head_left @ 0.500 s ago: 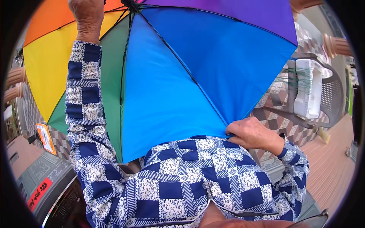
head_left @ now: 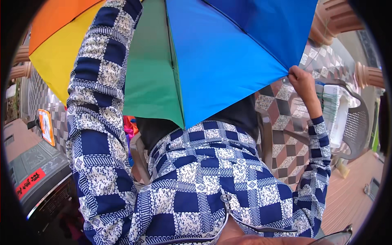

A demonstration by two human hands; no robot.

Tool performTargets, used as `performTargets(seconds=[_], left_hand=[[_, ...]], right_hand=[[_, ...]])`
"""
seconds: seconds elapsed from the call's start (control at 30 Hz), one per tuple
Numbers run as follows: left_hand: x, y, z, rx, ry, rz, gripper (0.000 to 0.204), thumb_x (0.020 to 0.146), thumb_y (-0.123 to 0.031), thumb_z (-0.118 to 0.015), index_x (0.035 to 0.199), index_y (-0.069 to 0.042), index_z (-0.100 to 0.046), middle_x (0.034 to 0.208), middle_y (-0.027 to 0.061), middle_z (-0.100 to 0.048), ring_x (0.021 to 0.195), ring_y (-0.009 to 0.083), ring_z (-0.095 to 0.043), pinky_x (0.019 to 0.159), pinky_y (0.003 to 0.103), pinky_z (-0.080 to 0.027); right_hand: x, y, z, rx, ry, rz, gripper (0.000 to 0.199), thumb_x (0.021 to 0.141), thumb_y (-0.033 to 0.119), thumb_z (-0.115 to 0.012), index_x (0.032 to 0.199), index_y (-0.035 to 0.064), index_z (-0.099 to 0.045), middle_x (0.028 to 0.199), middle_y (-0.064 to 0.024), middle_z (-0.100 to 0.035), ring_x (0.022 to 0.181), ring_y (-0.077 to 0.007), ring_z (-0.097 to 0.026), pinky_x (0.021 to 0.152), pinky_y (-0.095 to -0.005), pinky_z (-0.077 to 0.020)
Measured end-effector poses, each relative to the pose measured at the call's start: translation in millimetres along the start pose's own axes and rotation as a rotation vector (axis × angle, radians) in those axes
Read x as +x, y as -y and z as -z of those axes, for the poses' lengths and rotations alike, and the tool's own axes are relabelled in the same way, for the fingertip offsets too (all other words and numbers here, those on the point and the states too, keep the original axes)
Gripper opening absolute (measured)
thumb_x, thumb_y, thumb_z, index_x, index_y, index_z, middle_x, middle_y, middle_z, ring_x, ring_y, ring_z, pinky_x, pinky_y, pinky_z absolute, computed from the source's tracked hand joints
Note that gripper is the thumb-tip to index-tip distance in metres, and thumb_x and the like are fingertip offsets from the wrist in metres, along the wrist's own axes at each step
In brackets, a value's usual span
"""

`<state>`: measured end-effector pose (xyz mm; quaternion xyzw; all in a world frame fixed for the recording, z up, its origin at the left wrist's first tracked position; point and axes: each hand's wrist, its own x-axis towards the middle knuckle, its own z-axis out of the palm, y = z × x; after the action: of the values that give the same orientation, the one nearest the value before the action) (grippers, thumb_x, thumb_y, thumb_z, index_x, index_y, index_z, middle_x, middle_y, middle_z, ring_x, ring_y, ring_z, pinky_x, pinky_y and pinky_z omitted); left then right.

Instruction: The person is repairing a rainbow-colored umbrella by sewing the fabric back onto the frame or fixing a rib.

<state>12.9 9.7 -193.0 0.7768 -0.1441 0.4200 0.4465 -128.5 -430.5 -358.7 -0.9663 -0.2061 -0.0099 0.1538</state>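
Note:
An opened rainbow umbrella (head_left: 228,69) fills the upper part of the head view, its orange, yellow, green and blue panels showing their ribbed inner side. My right hand (head_left: 304,85) is closed on the umbrella's rim, at the corner where a rib ends between the light blue and dark blue panels. Reaching up across the yellow and green panels, my left arm runs out past the top edge, so the left hand is hidden from sight. The umbrella's hub and shaft also lie outside the picture. One green-and-blue corner hangs just above my lap.
I am seated in a chair with brown arms (head_left: 265,136). At right stands a grey plastic chair (head_left: 357,122) bearing a white foam box (head_left: 338,130) with green strands. Bright crumpled fabric (head_left: 130,130) lies beside my seat. An orange-framed sign (head_left: 46,127) is at left. Columns (head_left: 337,18) rise behind.
The umbrella has moved up and away from my body, uncovering my lap. My right hand has gone up and right, still gripping its rim. My left hand has left the view at the top.

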Motion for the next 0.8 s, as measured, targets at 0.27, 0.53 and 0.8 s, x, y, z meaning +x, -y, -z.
performTargets(seconds=[0.27, 0.53, 0.8], left_hand=[[-189.3, 34.2, 51.3, 0.241, 0.386, 0.889, 0.024, 0.077, -0.025, -0.065, 0.075, -0.002, -0.058, 0.06, 0.0025, -0.055, 0.048, 0.0111, -0.049, 0.048, 0.027, -0.041], [-231.8, 37.6, 54.1, 0.719, 0.703, 0.807, 0.022, 0.077, -0.023, -0.061, 0.077, -0.001, -0.059, 0.071, 0.0156, -0.061, 0.067, 0.0299, -0.06, 0.059, 0.042, -0.045], [-216.1, 34.8, 44.1, 0.698, 0.69, 0.81, 0.021, 0.077, -0.017, -0.051, 0.083, 0.001, -0.059, 0.084, 0.0245, -0.061, 0.082, 0.0417, -0.059, 0.072, 0.048, -0.046]], right_hand=[[17.4, -14.5, 0.6, 0.14, 0.036, -0.008, 0.005, 0.077, 0.009, -0.057, 0.079, 0.0053, -0.054, 0.068, -0.0157, -0.057, 0.062, -0.0325, -0.058, 0.055, -0.0378, -0.0439], [60.9, 10.7, 10.5, 0.121, 0.05, -0.072, 0.006, 0.077, 0.009, -0.057, 0.078, 0.0044, -0.054, 0.065, -0.0151, -0.054, 0.056, -0.0263, -0.056, 0.053, -0.0338, -0.043], [52.5, 15.1, 6.4, 0.14, -0.038, -0.056, 0.005, 0.077, 0.008, -0.057, 0.079, 0.0043, -0.054, 0.061, -0.0118, -0.052, 0.052, -0.0191, -0.051, 0.052, -0.0303, -0.0421]])
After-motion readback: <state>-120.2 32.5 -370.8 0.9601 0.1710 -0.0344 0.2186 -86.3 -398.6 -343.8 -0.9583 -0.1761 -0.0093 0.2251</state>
